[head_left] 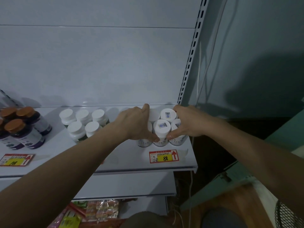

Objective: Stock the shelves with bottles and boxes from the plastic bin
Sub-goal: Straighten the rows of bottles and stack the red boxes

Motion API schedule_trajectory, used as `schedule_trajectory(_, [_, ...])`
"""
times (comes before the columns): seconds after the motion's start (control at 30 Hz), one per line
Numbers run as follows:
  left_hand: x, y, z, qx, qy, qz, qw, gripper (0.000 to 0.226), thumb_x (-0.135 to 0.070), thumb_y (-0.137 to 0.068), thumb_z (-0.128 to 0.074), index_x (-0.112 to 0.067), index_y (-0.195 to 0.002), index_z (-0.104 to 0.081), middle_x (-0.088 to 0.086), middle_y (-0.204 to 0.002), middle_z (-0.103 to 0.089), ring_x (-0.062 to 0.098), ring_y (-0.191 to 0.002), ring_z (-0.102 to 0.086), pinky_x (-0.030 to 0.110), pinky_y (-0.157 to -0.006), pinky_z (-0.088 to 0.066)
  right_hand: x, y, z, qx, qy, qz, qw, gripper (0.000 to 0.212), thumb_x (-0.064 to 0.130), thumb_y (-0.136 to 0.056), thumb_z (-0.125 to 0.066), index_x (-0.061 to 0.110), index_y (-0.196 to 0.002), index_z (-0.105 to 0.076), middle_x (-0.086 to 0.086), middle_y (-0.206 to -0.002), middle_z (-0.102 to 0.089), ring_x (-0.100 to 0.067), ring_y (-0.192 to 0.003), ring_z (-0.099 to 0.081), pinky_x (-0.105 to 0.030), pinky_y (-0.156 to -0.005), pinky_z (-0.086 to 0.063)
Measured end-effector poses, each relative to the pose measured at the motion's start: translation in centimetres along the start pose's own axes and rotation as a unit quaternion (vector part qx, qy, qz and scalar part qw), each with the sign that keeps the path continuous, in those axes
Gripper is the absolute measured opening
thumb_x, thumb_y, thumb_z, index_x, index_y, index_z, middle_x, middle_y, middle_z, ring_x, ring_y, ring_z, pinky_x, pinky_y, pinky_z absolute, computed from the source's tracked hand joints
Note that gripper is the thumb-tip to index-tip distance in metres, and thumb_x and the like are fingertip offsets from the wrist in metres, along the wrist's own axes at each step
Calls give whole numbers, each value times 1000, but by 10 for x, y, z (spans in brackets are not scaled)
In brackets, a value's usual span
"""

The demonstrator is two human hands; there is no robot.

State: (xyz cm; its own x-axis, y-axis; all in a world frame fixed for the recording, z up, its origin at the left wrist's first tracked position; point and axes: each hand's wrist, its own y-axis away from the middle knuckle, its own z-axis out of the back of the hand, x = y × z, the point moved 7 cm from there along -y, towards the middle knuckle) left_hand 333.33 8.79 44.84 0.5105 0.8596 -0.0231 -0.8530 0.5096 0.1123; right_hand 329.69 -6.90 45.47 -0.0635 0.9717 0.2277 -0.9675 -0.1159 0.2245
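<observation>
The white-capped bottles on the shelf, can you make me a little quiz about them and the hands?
1. True or false: both hands cup the cluster of white-capped bottles at the shelf's right end.
2. What number is on the yellow price tag below that cluster?
3. What colour are the caps of the dark bottles at far left? A orange, B green, C blue.

Key: 1 true, left hand and right hand wrap it. 2: 88. 3: A.
</observation>
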Motion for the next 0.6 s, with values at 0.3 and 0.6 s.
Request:
schedule_trajectory(0.3, [1,8,4,15,-15,7,1000,135,-91,-50,-67,-16,-150,-17,8,-128,-64,29,-107,-63,41,-84,-54,1,5,4,24,0,-10,1000,94,80,-50,-80,26,-121,-52,8,-112,-63,-15,-96,-62,-39,-81,-56])
schedule_trajectory(0.6, [75,64,72,-44,24,8,999,108,-93,-69,-28,-22,-151,-32,-3,-122,-67,20,-99,-59,43,-92,-52,17,10,46,-10,42,-35,998,131,99,-43,-50,21,-148,-40,-8,-143,-55,-28,-118,-58,-46,-94,-52])
